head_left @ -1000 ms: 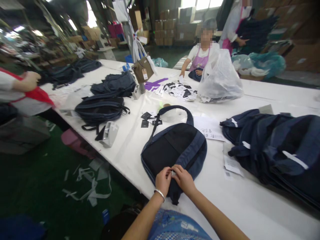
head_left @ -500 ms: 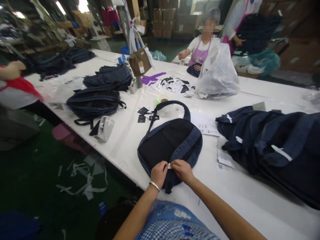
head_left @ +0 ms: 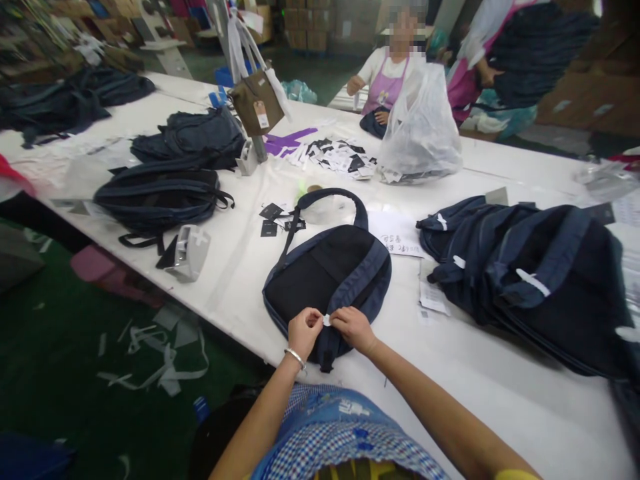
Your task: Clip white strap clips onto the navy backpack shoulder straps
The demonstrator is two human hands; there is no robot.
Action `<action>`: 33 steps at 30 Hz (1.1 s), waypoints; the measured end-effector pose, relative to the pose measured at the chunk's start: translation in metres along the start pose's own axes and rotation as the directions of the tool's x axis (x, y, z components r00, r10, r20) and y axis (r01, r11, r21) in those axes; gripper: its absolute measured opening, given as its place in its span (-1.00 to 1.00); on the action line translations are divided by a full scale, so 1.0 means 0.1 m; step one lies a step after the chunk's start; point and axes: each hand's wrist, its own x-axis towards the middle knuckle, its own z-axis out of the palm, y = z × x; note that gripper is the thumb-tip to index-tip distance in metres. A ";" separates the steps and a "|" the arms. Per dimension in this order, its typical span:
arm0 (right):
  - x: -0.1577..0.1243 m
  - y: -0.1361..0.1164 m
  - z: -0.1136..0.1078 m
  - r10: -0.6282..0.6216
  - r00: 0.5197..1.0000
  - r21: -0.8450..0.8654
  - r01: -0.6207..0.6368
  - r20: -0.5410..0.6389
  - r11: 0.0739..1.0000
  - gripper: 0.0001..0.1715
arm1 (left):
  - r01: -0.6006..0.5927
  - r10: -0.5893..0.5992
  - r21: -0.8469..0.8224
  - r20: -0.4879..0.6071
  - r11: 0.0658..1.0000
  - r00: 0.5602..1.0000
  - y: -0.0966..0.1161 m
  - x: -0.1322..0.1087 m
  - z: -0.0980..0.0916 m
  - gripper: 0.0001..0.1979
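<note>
A navy and black backpack [head_left: 320, 267] lies on the white table in front of me, its looped strap stretched toward the far side. Near its close end, a small white strip [head_left: 327, 320] sits at the shoulder strap. My left hand [head_left: 305, 332], with a silver bangle at the wrist, pinches the strip's left side. From the right, my right hand [head_left: 353, 328] pinches its other side. Both sets of fingertips nearly meet over the strap. Whether the strip is paper or tape I cannot tell.
Stacked navy backpacks [head_left: 530, 273], some with white strips, lie to the right. More backpacks [head_left: 160, 197] and a tape dispenser [head_left: 190, 252] are at left. Black tags [head_left: 273, 220] lie beyond my backpack. A co-worker [head_left: 387, 83] sits across the table beside a plastic bag [head_left: 425, 133].
The view has shifted, so the table's things appear further left and higher. My hands stay at the same spot on the backpack, still pinching the white strip.
</note>
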 end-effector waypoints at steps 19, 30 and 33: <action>-0.19 -0.07 0.09 0.600 0.778 0.449 -0.476 -0.184 0.756 -0.76 | 0.085 -0.080 -0.028 0.143 0.996 0.986 -0.04 0.04 -0.06 -0.61; -0.11 -0.20 0.41 0.808 0.580 0.738 -0.590 0.105 0.327 -0.79 | -0.078 0.057 0.357 0.069 0.931 0.996 -0.18 -0.07 0.11 -0.65; -0.11 -0.24 0.38 0.834 0.542 0.783 -0.561 0.104 0.267 -0.78 | -0.091 0.062 0.203 0.142 0.975 0.988 -0.25 -0.12 0.09 -0.60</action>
